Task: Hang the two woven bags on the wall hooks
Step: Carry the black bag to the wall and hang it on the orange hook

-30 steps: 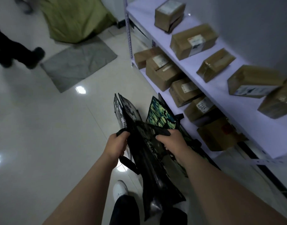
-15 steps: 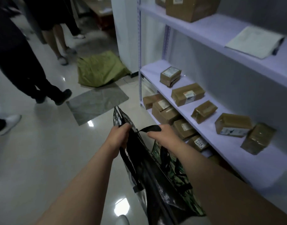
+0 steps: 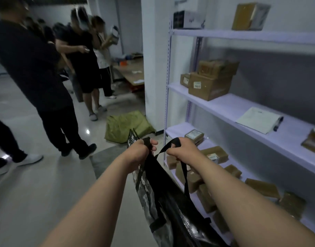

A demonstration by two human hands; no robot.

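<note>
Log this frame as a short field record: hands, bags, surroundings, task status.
left hand: closed on a black strap of the woven bags
right hand: closed on another black strap
bags: hanging below both hands, dark, patterned
shelving: to the right, holding cardboard boxes
floor: green sack by the pillar
people: several standing at left
hooks: none in view
status: bags not yet hung

The woven bag [image 3: 164,198] hangs before me, its straps in my left hand [image 3: 141,148] and right hand [image 3: 181,148]. A shelf rack [image 3: 224,106] stands to my right, boxes [image 3: 209,86] on its shelves. Far left stand people [image 3: 46,72]; a sack [image 3: 126,126] lies on the floor [image 3: 37,184] between them and the rack.
</note>
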